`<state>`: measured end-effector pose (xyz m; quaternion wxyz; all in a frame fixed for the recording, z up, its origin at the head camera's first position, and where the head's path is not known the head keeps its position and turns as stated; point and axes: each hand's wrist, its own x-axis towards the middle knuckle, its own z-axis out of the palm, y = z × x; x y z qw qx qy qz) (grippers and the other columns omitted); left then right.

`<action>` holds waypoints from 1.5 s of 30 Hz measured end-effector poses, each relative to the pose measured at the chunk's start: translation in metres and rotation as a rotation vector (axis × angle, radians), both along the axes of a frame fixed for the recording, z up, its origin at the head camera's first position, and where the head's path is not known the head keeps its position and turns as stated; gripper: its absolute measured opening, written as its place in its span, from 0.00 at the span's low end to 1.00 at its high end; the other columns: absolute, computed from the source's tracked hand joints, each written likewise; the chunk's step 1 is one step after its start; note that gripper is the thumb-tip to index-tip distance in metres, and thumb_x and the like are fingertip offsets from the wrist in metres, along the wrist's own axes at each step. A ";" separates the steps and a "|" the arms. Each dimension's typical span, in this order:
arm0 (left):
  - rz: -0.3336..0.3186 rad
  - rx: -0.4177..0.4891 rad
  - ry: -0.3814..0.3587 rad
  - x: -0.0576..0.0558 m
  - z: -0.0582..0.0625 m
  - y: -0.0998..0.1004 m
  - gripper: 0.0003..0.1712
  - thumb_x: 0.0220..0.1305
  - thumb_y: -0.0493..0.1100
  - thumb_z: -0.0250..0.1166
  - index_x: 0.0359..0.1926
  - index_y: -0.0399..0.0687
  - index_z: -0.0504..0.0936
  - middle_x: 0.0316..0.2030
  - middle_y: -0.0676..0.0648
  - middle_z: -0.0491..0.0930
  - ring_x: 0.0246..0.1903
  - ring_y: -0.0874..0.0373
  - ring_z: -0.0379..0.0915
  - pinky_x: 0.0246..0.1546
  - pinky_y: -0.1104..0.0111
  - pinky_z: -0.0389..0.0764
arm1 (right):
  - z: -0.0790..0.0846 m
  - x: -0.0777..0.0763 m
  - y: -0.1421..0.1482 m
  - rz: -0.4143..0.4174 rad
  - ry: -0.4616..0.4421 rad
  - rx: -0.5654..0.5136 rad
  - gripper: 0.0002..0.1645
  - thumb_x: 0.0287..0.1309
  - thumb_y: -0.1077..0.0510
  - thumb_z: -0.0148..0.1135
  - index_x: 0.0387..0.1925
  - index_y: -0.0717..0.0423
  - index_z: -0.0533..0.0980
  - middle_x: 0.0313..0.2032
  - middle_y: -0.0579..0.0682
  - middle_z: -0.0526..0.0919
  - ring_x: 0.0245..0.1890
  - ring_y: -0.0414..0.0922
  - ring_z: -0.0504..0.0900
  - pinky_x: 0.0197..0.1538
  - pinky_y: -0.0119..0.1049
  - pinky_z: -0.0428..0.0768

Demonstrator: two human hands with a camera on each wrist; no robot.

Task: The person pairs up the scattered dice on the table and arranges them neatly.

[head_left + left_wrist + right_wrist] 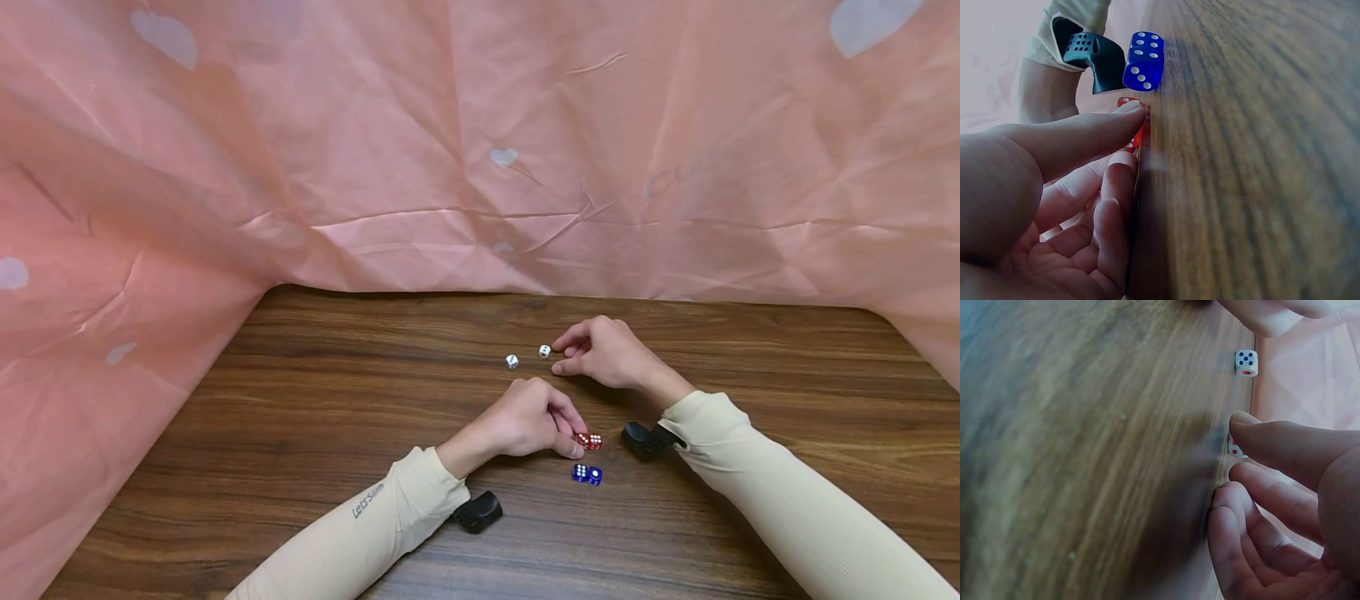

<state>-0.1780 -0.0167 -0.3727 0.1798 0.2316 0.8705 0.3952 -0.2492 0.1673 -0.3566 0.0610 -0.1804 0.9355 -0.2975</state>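
1. We found the left red die point(582, 439) on the wooden table point(337, 400), side by side with the right red die point(595, 441), which showed six pips on top; the two appeared to touch.
2. Left hand point(527, 419): we saw its thumb and forefinger at either side of the left red die, with a narrow gap between the tips. We could not tell whether they pinched it.
3. Nearer the person than the red pair, we noted the left blue die point(581, 472), six up, right beside the right blue die point(595, 475), one up.
4. Right hand point(611, 354): we recorded thumb and forefinger moderately parted and holding nothing, the tips just beside the right white die point(544, 352).
5. Farther left, we logged the left white die point(512, 362), a little apart from its mate.
6. On the arms we observed a left cream sleeve point(360, 533) with dark lettering and a right cream sleeve point(802, 500); a black device showed at each wrist.
7. Behind the table we saw a pink cloth point(397, 133), creased and printed with pale hearts.
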 end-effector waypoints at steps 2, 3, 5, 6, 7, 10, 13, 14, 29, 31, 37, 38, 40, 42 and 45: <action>-0.005 0.001 0.002 0.000 0.000 0.000 0.09 0.51 0.43 0.84 0.34 0.56 0.93 0.22 0.61 0.87 0.24 0.74 0.77 0.33 0.78 0.73 | 0.000 0.000 0.000 0.004 0.007 0.006 0.18 0.57 0.51 0.79 0.47 0.53 0.89 0.35 0.47 0.91 0.38 0.40 0.86 0.44 0.34 0.79; -0.007 -0.002 0.005 0.000 0.000 0.001 0.09 0.51 0.43 0.84 0.34 0.56 0.93 0.22 0.61 0.87 0.24 0.74 0.77 0.33 0.78 0.73 | 0.000 0.000 -0.001 0.005 0.010 0.009 0.17 0.57 0.52 0.79 0.47 0.53 0.89 0.35 0.46 0.91 0.38 0.40 0.86 0.44 0.34 0.79; -0.012 -0.004 0.008 -0.001 0.000 0.001 0.09 0.51 0.43 0.84 0.34 0.56 0.93 0.22 0.61 0.87 0.24 0.75 0.77 0.33 0.78 0.73 | 0.000 0.000 -0.001 0.007 0.014 0.016 0.17 0.57 0.52 0.79 0.46 0.53 0.90 0.35 0.46 0.91 0.38 0.40 0.86 0.44 0.34 0.78; -0.014 -0.006 0.009 -0.001 0.000 0.001 0.09 0.51 0.43 0.84 0.34 0.56 0.94 0.22 0.61 0.87 0.25 0.75 0.77 0.33 0.78 0.73 | 0.000 -0.001 -0.002 0.006 0.017 0.017 0.16 0.57 0.52 0.80 0.46 0.53 0.90 0.35 0.46 0.91 0.38 0.40 0.86 0.44 0.34 0.78; -0.014 -0.008 0.010 -0.001 0.000 0.002 0.09 0.51 0.43 0.84 0.34 0.56 0.94 0.22 0.62 0.87 0.25 0.75 0.77 0.33 0.78 0.73 | -0.001 -0.001 -0.002 0.004 0.019 0.019 0.16 0.57 0.52 0.80 0.46 0.53 0.90 0.35 0.46 0.91 0.38 0.40 0.85 0.44 0.34 0.78; -0.014 -0.010 0.008 -0.001 0.001 0.002 0.09 0.51 0.43 0.84 0.34 0.56 0.94 0.22 0.62 0.87 0.25 0.75 0.77 0.33 0.78 0.73 | 0.000 -0.002 -0.004 0.005 0.025 0.022 0.16 0.57 0.51 0.80 0.45 0.53 0.90 0.34 0.46 0.90 0.37 0.39 0.85 0.44 0.35 0.78; -0.013 -0.010 0.007 -0.001 0.000 0.002 0.09 0.51 0.43 0.84 0.33 0.56 0.94 0.22 0.62 0.86 0.25 0.75 0.76 0.33 0.78 0.73 | 0.000 -0.004 -0.005 0.008 0.033 0.027 0.14 0.58 0.51 0.79 0.44 0.53 0.90 0.33 0.45 0.91 0.36 0.39 0.85 0.44 0.36 0.78; -0.013 -0.010 0.008 -0.001 0.000 0.002 0.09 0.51 0.43 0.84 0.34 0.56 0.94 0.22 0.62 0.86 0.25 0.75 0.76 0.33 0.78 0.73 | 0.000 -0.005 -0.006 0.007 0.035 0.030 0.14 0.58 0.51 0.79 0.43 0.52 0.90 0.33 0.44 0.91 0.36 0.38 0.85 0.44 0.36 0.78; -0.017 -0.001 0.001 0.000 0.002 0.002 0.08 0.52 0.43 0.84 0.33 0.56 0.93 0.22 0.61 0.87 0.24 0.75 0.77 0.33 0.78 0.73 | 0.002 -0.012 -0.012 -0.007 0.048 0.057 0.08 0.59 0.51 0.78 0.39 0.48 0.91 0.28 0.41 0.89 0.34 0.39 0.82 0.45 0.36 0.75; -0.014 0.000 0.001 0.000 0.002 0.002 0.08 0.52 0.43 0.84 0.34 0.56 0.93 0.22 0.61 0.87 0.24 0.75 0.77 0.33 0.78 0.73 | 0.001 -0.012 -0.012 -0.007 0.047 0.054 0.08 0.59 0.51 0.78 0.39 0.48 0.91 0.28 0.41 0.89 0.34 0.39 0.82 0.44 0.36 0.75; -0.008 -0.003 0.002 0.000 0.002 0.001 0.09 0.51 0.43 0.84 0.33 0.57 0.93 0.22 0.62 0.87 0.25 0.75 0.77 0.33 0.78 0.73 | 0.002 -0.011 -0.009 -0.008 0.056 0.040 0.07 0.59 0.52 0.78 0.39 0.48 0.91 0.27 0.39 0.89 0.34 0.38 0.82 0.44 0.36 0.75; -0.008 -0.004 0.004 0.000 0.002 0.001 0.09 0.51 0.43 0.84 0.33 0.57 0.93 0.22 0.62 0.87 0.25 0.75 0.77 0.33 0.78 0.73 | 0.002 -0.011 -0.008 -0.010 0.059 0.039 0.07 0.59 0.52 0.78 0.38 0.47 0.91 0.27 0.38 0.89 0.33 0.38 0.81 0.44 0.36 0.75; -0.009 -0.005 0.008 0.000 0.002 0.000 0.09 0.51 0.44 0.84 0.33 0.57 0.93 0.22 0.62 0.87 0.25 0.75 0.77 0.33 0.78 0.73 | 0.002 -0.009 -0.006 -0.011 0.062 0.031 0.07 0.60 0.52 0.77 0.38 0.48 0.91 0.27 0.39 0.89 0.33 0.38 0.81 0.44 0.36 0.76; -0.009 -0.007 0.010 -0.001 0.002 0.000 0.09 0.51 0.44 0.84 0.33 0.57 0.93 0.22 0.62 0.87 0.25 0.75 0.77 0.33 0.78 0.73 | 0.002 -0.008 -0.003 -0.013 0.061 0.020 0.07 0.60 0.52 0.77 0.39 0.48 0.91 0.28 0.39 0.89 0.34 0.38 0.82 0.44 0.36 0.76; -0.006 -0.006 0.010 -0.001 0.001 -0.001 0.09 0.51 0.44 0.84 0.33 0.57 0.93 0.22 0.62 0.87 0.25 0.75 0.77 0.32 0.78 0.73 | 0.001 -0.005 0.001 -0.019 0.053 0.001 0.07 0.61 0.52 0.76 0.40 0.48 0.91 0.30 0.41 0.91 0.35 0.39 0.83 0.44 0.36 0.77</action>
